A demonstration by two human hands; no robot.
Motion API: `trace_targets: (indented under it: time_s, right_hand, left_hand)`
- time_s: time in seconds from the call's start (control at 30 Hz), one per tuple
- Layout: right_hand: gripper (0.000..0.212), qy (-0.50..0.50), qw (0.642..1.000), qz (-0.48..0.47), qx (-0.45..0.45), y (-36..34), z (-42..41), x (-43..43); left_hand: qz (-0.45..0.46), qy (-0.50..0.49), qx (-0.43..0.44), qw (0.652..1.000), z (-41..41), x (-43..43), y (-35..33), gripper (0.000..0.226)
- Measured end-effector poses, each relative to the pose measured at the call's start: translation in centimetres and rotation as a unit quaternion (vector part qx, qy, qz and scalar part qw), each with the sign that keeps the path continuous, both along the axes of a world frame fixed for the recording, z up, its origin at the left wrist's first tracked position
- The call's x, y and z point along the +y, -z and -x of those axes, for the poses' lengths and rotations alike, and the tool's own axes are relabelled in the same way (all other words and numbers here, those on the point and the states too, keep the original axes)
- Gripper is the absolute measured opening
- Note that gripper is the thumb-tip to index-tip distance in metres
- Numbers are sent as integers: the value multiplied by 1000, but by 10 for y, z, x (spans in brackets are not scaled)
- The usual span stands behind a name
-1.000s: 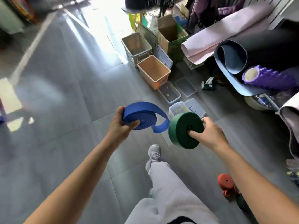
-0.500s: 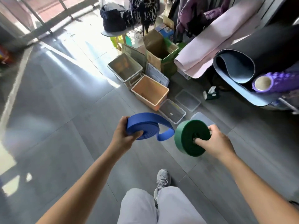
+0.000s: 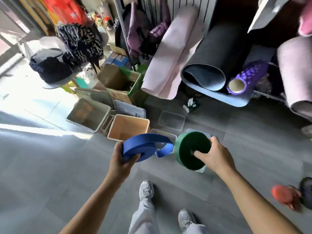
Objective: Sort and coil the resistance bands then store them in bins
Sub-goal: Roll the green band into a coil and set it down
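Note:
My left hand (image 3: 121,160) grips a loosely coiled blue resistance band (image 3: 143,146), whose free end curls out to the right. My right hand (image 3: 213,156) holds a tightly coiled green band (image 3: 190,149), thumb pushed into its centre hole. Both coils hang above the floor just in front of a row of bins: an orange bin (image 3: 128,129), a grey bin (image 3: 87,114) left of it, and small clear tubs (image 3: 171,119) partly hidden behind the bands.
Rolled yoga mats, pink (image 3: 170,59) and dark (image 3: 209,65), and a purple foam roller (image 3: 244,78) lean at the back right. A cardboard box (image 3: 121,83) stands behind the bins. A red band (image 3: 285,196) lies on the floor at right. My feet (image 3: 146,190) are below.
I have stepped closer to the bins, so they now sit right behind the two bands. Both hands keep their grips on the coils.

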State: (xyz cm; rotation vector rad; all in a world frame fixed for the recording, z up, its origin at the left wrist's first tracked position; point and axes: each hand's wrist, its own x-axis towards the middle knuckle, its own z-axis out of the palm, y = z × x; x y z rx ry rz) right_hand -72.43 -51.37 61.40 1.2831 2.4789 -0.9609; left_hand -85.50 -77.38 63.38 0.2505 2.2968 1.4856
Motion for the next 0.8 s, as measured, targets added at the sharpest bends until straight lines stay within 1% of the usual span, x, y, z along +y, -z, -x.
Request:
trace_targets:
  time_s: [0.17, 0.3, 0.47, 0.57, 0.6, 0.7, 0.8]
  right_hand:
    - [50, 62, 998, 5, 6, 59, 46, 6]
    - [52, 76, 997, 8, -4, 135, 64, 13]
    - [51, 52, 998, -13, -34, 258, 62, 17]
    - [53, 31, 998, -12, -56, 333, 61, 16]
    - [55, 20, 997, -14, -67, 357, 62, 15]
    - [57, -20, 995, -19, -93, 426, 70, 12]
    - [57, -66, 993, -26, -96, 490, 92, 12]
  left_hand:
    - [33, 71, 42, 996, 59, 30, 58, 43]
    - [56, 110, 58, 991, 82, 38, 134, 50]
    - [64, 128, 74, 987, 87, 30, 258, 53]
    - [58, 156, 68, 984, 86, 20, 331, 42]
    - [53, 168, 64, 982, 87, 16, 354, 39]
    - [33, 230, 63, 971, 90, 4, 419, 40]
    - [24, 271, 63, 960, 97, -6, 482, 37]
